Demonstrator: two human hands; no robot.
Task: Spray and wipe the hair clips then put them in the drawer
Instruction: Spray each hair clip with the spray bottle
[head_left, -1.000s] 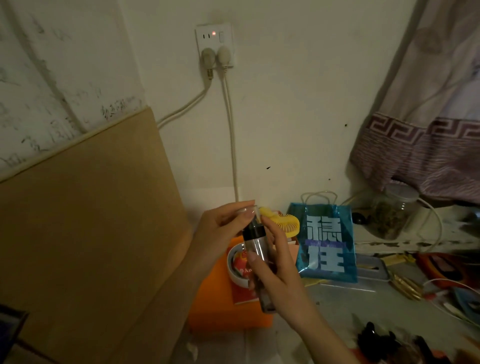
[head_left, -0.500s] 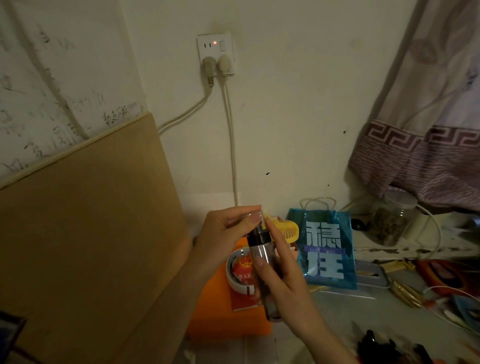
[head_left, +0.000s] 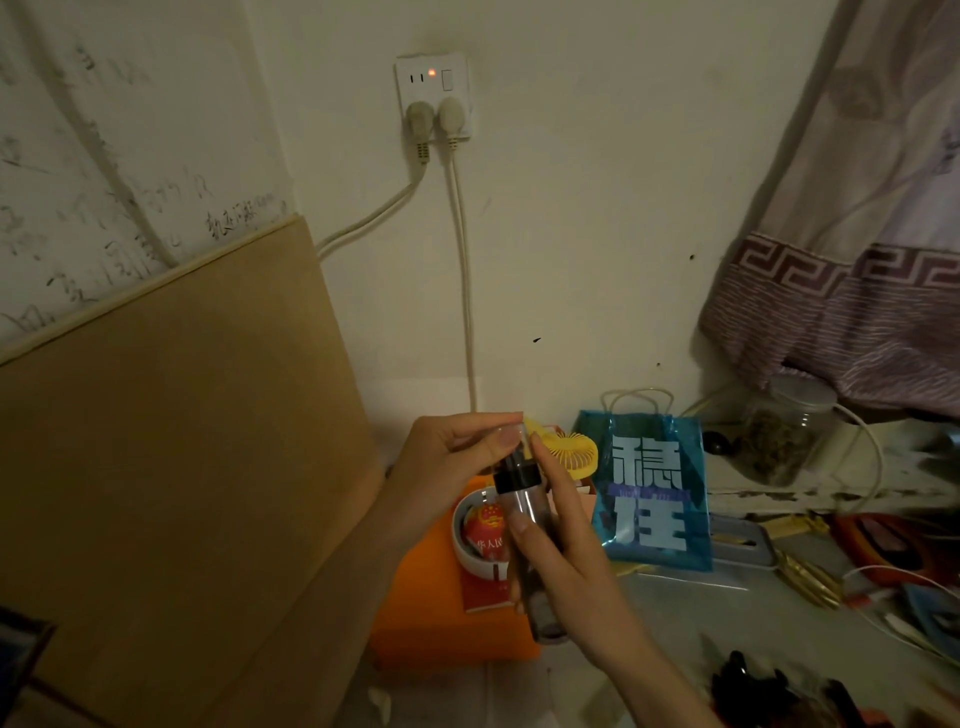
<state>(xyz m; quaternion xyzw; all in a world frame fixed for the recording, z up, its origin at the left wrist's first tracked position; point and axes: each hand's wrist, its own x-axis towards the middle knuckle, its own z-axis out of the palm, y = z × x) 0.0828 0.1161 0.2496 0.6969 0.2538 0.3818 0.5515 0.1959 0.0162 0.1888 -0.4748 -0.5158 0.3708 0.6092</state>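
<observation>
Upright, right hand (head_left: 566, 561) grips bottle (head_left: 530, 525) — left hand (head_left: 447, 467) pinches cap (head_left: 511, 431)

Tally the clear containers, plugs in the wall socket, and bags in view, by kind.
Clear containers: 2, the spray bottle in hand and the lidded jar.
Plugs in the socket: 2.
Bags: 1, the blue bag.
Total: 5.

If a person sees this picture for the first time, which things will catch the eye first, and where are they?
In the centre, the right hand holds a small clear spray bottle upright, while the left hand pinches its transparent cap at the top. Just right of them stands a shiny blue gift bag with large pale characters. High on the wall, a white socket shows a red light.
</observation>
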